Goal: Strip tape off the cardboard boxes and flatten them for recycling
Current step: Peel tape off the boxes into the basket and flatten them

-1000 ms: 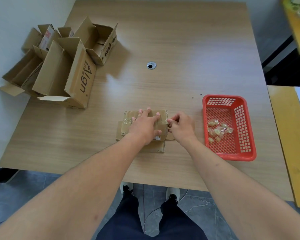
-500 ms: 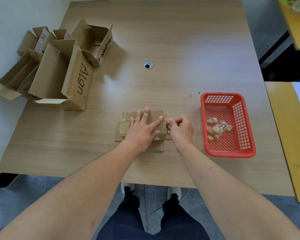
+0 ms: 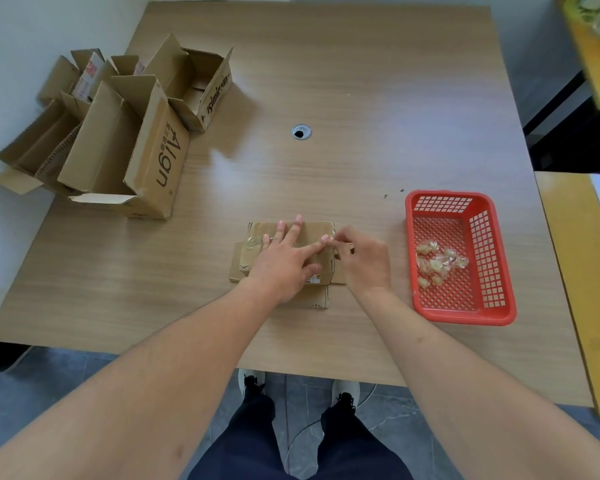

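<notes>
A small flattened cardboard box (image 3: 248,252) with clear tape across its top lies near the table's front edge. My left hand (image 3: 284,259) presses flat on it with fingers spread. My right hand (image 3: 362,259) sits at the box's right edge, and its fingertips pinch the tape end (image 3: 333,239) there. Several larger opened boxes (image 3: 125,147) stand in a group at the table's far left corner, one marked "Align".
A red plastic basket (image 3: 496,271) holding crumpled bits of clear tape (image 3: 437,263) stands to the right of my hands. A cable hole (image 3: 301,132) marks the middle of the wooden table (image 3: 361,98). A yellow table (image 3: 582,271) adjoins on the right.
My left hand's fingers have spread and its index finger has slid toward the box's right edge. My right hand has closed in on the tape there.
</notes>
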Available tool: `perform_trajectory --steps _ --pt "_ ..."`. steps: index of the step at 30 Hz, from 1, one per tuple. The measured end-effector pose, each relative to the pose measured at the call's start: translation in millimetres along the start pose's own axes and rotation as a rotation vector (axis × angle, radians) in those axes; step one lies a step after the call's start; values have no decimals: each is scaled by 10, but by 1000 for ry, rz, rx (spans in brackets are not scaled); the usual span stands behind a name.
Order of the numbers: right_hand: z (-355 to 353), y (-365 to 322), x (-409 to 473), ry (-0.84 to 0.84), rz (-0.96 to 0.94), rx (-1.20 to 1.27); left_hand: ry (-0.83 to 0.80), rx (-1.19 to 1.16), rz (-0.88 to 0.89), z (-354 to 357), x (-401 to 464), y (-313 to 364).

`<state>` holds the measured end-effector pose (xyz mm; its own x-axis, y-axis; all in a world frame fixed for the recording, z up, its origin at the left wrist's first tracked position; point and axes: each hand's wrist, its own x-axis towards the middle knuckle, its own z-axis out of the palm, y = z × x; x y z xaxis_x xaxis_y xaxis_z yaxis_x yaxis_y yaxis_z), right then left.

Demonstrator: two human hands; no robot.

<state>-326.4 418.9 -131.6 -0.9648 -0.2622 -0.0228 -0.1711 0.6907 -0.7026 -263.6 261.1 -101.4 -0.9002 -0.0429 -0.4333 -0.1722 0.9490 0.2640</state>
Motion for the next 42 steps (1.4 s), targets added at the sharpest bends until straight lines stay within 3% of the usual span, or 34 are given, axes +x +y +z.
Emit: perform_trajectory --steps 2,5,15,18,21,25,27,30,36,39,42 --pt "-27 91 14 -75 -157 15 3 -15 -3 2 12 -4" --pt "-141 122 55 -201 -199 5 6 -11 -2 -1 29 -17" --pt "-165 -37 207 -218 10 -137 -3 -31 -15 -38 29 13" --pt "-138 -28 241 -176 104 -72 7 -24 -3 -23 0 4" --pt "-59 31 250 -177 310 188 5 -17 13 -20 4 -34" --pt "27 43 176 -34 617 663 1 -14 16 -25 -10 -26" --pt "-3 -32 151 28 647 726 -5 -14 15 -34 -21 -22" --pt "-59 -47 193 17 486 569 2 -35 13 -35 -15 -35" --pt "-174 91 283 -72 -73 -44 7 -55 7 -25 11 -26" --pt "-162 108 264 -72 -246 -135 8 -57 5 -33 3 -20" --pt "-140 103 240 -97 -293 -66 11 -63 0 -21 -11 -23"
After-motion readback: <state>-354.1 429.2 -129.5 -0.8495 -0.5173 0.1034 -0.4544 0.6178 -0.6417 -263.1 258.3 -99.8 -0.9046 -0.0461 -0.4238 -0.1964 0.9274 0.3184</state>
